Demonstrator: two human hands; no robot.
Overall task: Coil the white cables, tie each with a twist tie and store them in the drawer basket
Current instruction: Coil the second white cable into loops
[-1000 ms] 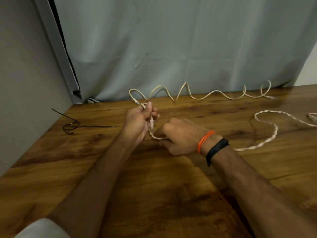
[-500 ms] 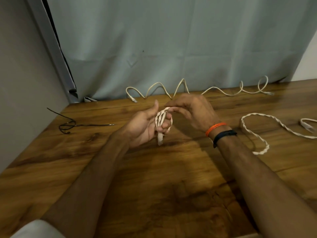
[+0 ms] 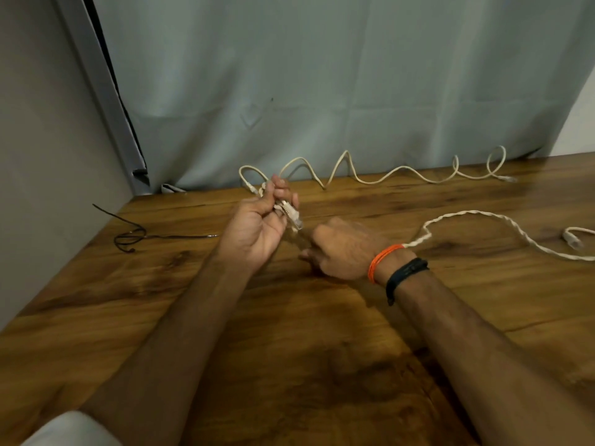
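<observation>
A twisted white cable (image 3: pixel 463 215) trails across the wooden table (image 3: pixel 289 349) from the right, passing behind my right wrist. My left hand (image 3: pixel 257 226) is raised above the table and pinches a few small loops of that cable, with its plug end (image 3: pixel 294 218) sticking out below the fingers. My right hand (image 3: pixel 341 249) rests low on the table just right of it, fingers closed around the cable running down from the loops. A second, smooth white cable (image 3: pixel 380 178) lies in waves along the curtain at the back. The drawer basket is out of view.
Black twist tie wires (image 3: pixel 132 238) lie on the table at the left, near the wall. A grey curtain (image 3: pixel 322 91) hangs behind the table. Another white plug (image 3: pixel 571 239) lies at the right edge.
My right hand has dropped from above the loops down to the table and grips the cable lower. My left hand has turned, so the plug now points down to the right.
</observation>
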